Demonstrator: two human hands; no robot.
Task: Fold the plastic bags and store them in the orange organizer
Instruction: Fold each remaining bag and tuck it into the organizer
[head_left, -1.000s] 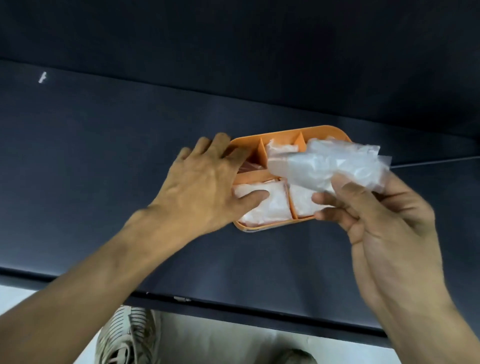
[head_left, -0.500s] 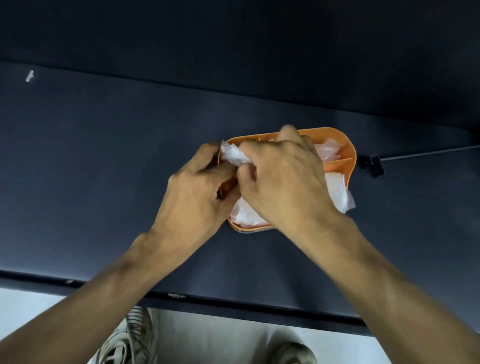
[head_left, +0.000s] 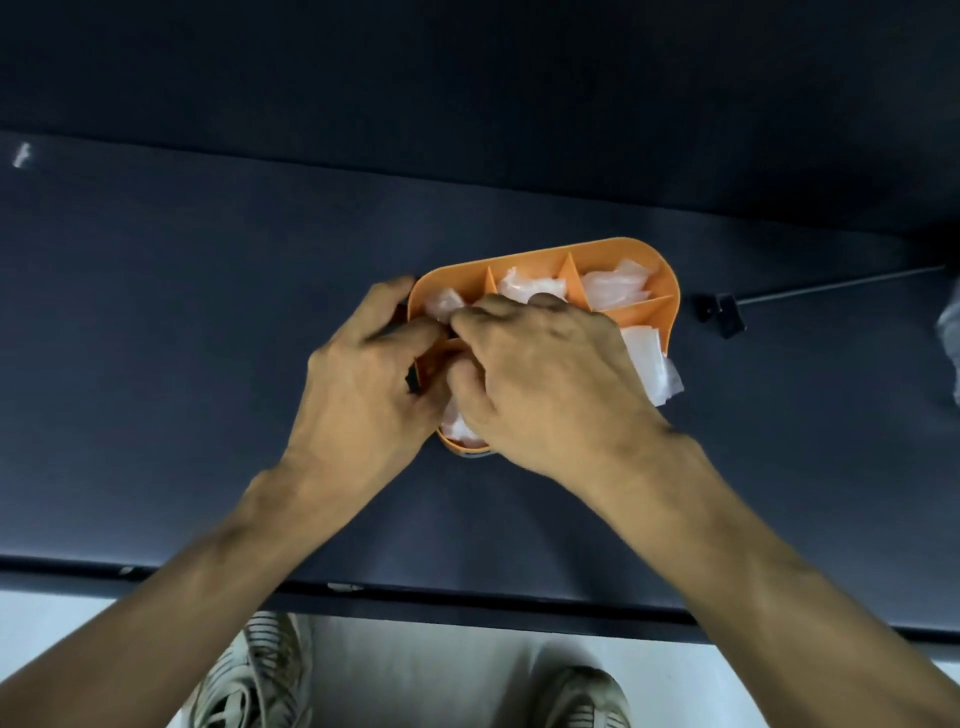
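Both hands meet over the orange organizer's (head_left: 613, 249) left end, where the right hand's (head_left: 545, 374) curled fingers press a folded bag (head_left: 441, 301) into the far-left compartment while the left hand (head_left: 363, 374) grips the organizer's left wall.

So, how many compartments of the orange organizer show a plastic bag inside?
5 visible: far left, far middle, far right, near right, hanging over the rim, and near left, by the wrists. The hands may hide more.
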